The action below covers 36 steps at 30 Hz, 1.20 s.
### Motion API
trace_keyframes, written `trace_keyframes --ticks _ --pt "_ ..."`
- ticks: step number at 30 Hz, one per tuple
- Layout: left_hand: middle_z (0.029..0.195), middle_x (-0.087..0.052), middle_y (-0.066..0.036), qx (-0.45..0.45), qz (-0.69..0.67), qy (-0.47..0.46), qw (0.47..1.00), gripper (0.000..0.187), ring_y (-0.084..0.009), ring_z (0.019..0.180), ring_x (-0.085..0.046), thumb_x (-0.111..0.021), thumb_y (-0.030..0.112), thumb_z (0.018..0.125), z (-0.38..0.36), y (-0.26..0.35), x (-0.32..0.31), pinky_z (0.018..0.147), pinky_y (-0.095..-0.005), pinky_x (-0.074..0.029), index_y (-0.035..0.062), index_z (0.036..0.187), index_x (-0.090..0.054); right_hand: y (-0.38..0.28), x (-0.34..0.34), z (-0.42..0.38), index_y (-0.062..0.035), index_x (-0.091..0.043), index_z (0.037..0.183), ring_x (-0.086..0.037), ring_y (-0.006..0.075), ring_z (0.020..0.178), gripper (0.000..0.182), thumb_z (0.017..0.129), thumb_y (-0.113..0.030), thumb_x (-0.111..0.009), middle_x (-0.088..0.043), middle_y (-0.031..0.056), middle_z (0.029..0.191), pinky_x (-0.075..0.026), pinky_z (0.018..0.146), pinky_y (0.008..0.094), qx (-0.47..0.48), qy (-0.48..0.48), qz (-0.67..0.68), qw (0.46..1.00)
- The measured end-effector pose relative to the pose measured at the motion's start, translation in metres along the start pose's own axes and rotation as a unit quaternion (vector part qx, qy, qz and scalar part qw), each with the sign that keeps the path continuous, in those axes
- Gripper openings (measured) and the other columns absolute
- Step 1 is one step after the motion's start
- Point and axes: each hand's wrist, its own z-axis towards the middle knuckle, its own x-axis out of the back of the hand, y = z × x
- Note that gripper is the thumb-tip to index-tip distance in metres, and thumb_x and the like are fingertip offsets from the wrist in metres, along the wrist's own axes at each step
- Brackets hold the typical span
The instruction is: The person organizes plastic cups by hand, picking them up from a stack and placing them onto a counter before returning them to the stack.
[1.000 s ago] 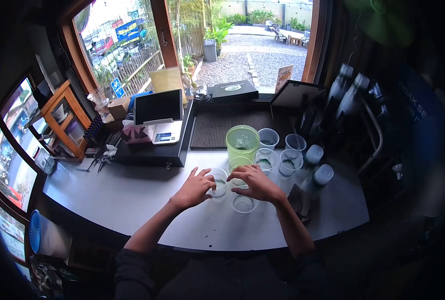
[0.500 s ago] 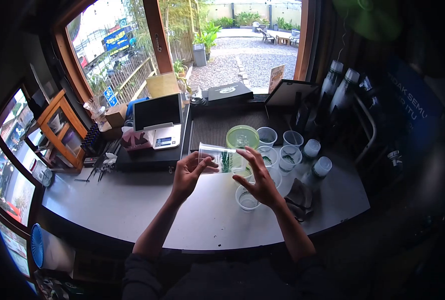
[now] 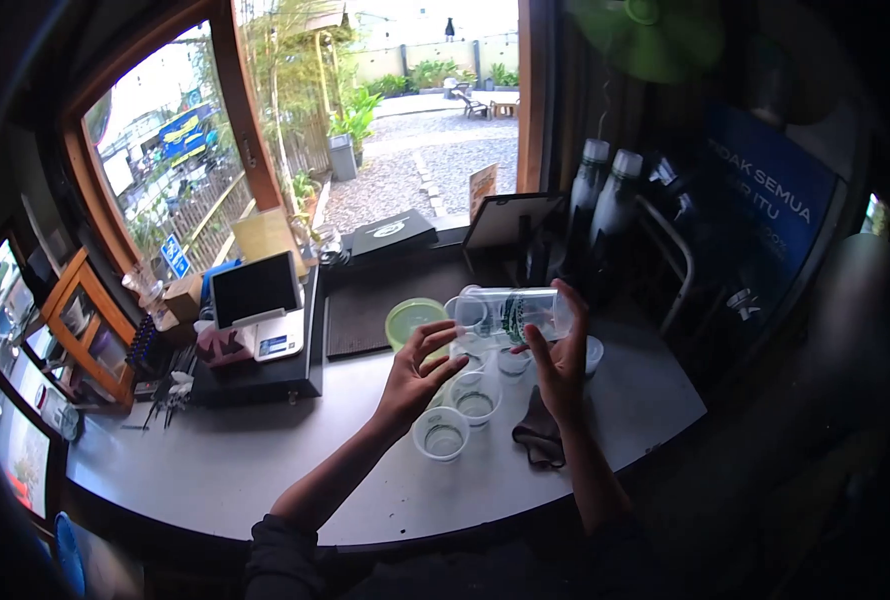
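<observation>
A clear plastic cup (image 3: 540, 312) with green print lies sideways in the air, in my right hand (image 3: 562, 365). The thumb presses its side and a finger reaches over its right end. My left hand (image 3: 415, 380) is beside the cup's left end, fingers curved and apart, with nothing between them. Under and in front of the hands, several clear cups stand on the counter, among them a front cup (image 3: 440, 434) and another cup (image 3: 473, 400) just behind it. A round green-rimmed container (image 3: 401, 325) is behind my left hand, partly covered by it.
A dark cloth (image 3: 539, 438) lies right of the cups on the grey counter (image 3: 295, 460). At left stand a tablet screen (image 3: 255, 290) and a tissue box (image 3: 223, 345). Tall cup stacks (image 3: 615, 195) rise at the back right, beside a dark framed board (image 3: 510, 222).
The cup has passed from my left hand's hold to my right hand and moved right. My left hand's fingers have come off it. The view has turned to the right.
</observation>
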Motion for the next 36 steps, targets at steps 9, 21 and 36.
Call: trace_keyframes --ticks 9,21,36 --pt "0.140 -0.046 -0.014 -0.033 0.031 -0.037 0.998 0.053 -0.0184 0.119 -0.054 -0.069 0.012 0.087 0.124 -0.003 -0.076 0.101 -0.0309 -0.042 0.0073 0.134 -0.045 -0.011 0.114 0.094 -0.0062 -0.028 0.142 -0.053 0.0281 0.115 0.069 0.086 -0.006 -0.069 -0.035 0.0178 0.136 -0.059 0.082 0.0346 0.101 0.154 -0.062 0.981" --pt "0.150 -0.023 -0.032 -0.180 0.455 0.050 0.871 0.081 -0.0442 0.144 -0.003 -0.064 0.038 0.087 0.358 -0.069 -0.198 0.117 -0.0468 -0.011 -0.0081 0.142 -0.028 0.069 0.198 0.311 -0.0053 -0.038 0.133 -0.053 0.0286 0.114 0.058 0.085 -0.010 -0.070 -0.045 0.0172 0.125 -0.056 0.088 0.0399 0.218 0.133 -0.113 0.960" --pt "0.153 -0.019 -0.028 -0.158 0.406 -0.021 0.900 0.072 -0.0359 0.145 -0.014 -0.045 0.000 0.078 0.439 -0.141 -0.196 0.118 -0.0379 -0.018 -0.0100 0.145 -0.019 0.178 0.206 0.446 -0.0150 -0.053 0.119 -0.062 0.0370 0.100 0.055 0.070 -0.019 -0.079 -0.060 0.0192 0.104 -0.050 0.085 0.0430 0.102 -0.083 -0.468 0.874"
